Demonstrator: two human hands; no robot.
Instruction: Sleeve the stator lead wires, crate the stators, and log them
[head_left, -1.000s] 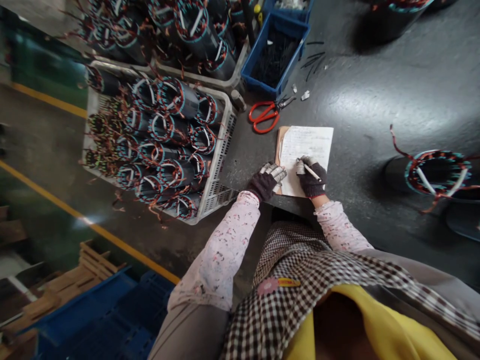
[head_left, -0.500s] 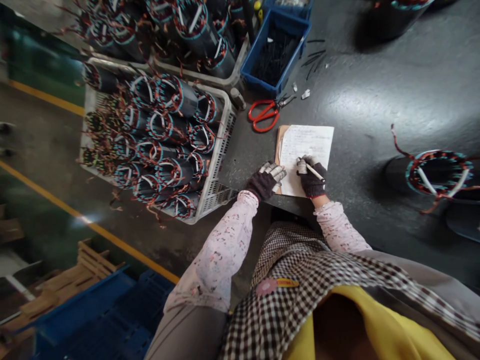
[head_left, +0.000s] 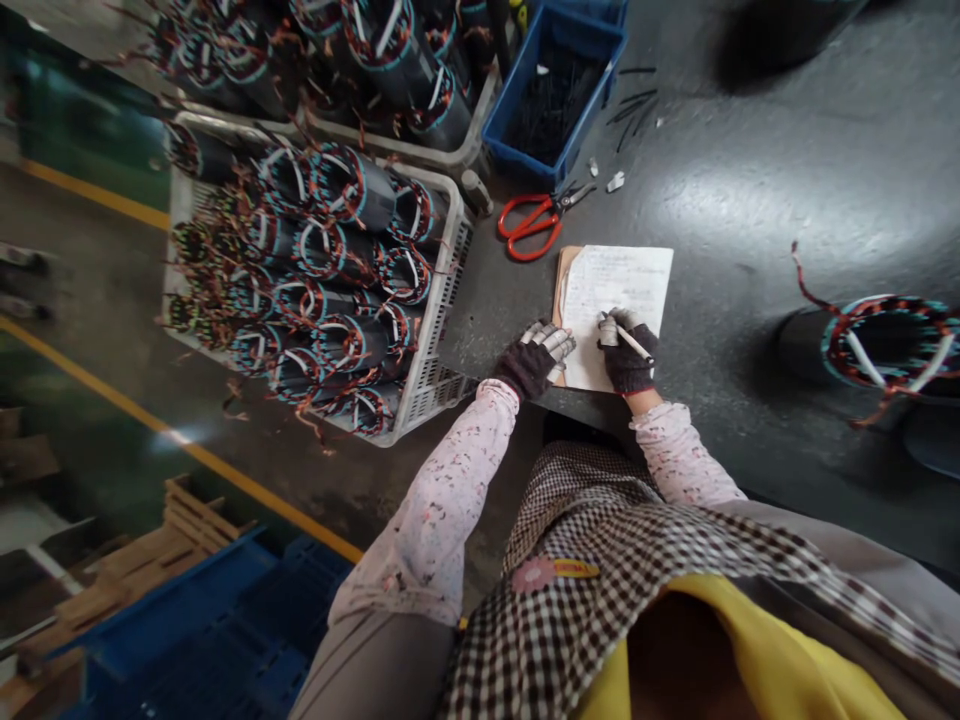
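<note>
An open notebook [head_left: 616, 280] with handwritten lines lies near the front edge of the dark worktable. My right hand [head_left: 628, 355], in a dark glove with light finger wraps, is closed around a white pen [head_left: 635, 345] whose tip is over the page. Flat against the notebook's lower left edge rests my left hand [head_left: 536, 358], fingers stretched out, gloved and wrapped the same way. Red-handled scissors [head_left: 531, 226] lie just beyond the notebook, up and to the left. What is written under the pen tip is too small to read.
Left of the table, a pale plastic crate [head_left: 429, 375] holds several motor stators [head_left: 349, 340], with another loaded crate behind. A blue bin [head_left: 559, 165] of black strips stands beyond the scissors. Another stator [head_left: 810, 345] with loose leads sits at the right.
The whole view has shifted slightly. The right hand keeps its grip on the pen over the page, and the left hand stays flat on the notebook's edge.
</note>
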